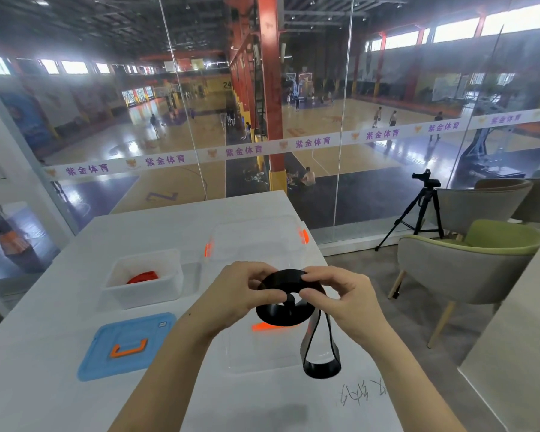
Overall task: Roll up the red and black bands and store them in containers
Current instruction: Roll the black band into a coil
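At the centre of the frame I held the black band (284,302) in both hands, raised above the white table (60,400). The left hand (237,294) was partly closed, its thumb and forefinger pinching the left side of the coil. The right hand (340,294) was likewise partly closed, its fingertips (309,277) pressed on the coil's upper right edge. I judged this two-point hold necessary to keep the wound turns from springing apart.

The band appeared as a flat, glossy black strip. Its upper portion was wound into a loose, wide coil with an open core. The remainder hung as an unrolled loop toward the lower right of the frame, its lowest bend near or touching the table; I could not tell which. I judged the rolling to be roughly half complete.

Directly beneath the hands stood a clear container (259,347) with orange latches, open at the top. Working above it should have made for a short drop once the coil was finished. The red band (142,277) lay already rolled inside the white tub (144,294) at centre left, so that part of the task looked done. A blue lid (125,346) with an orange handle lay flat at lower left, just in front of the tub, clear of both openings.

The principal risk I noted was the loose coil unwinding on release.
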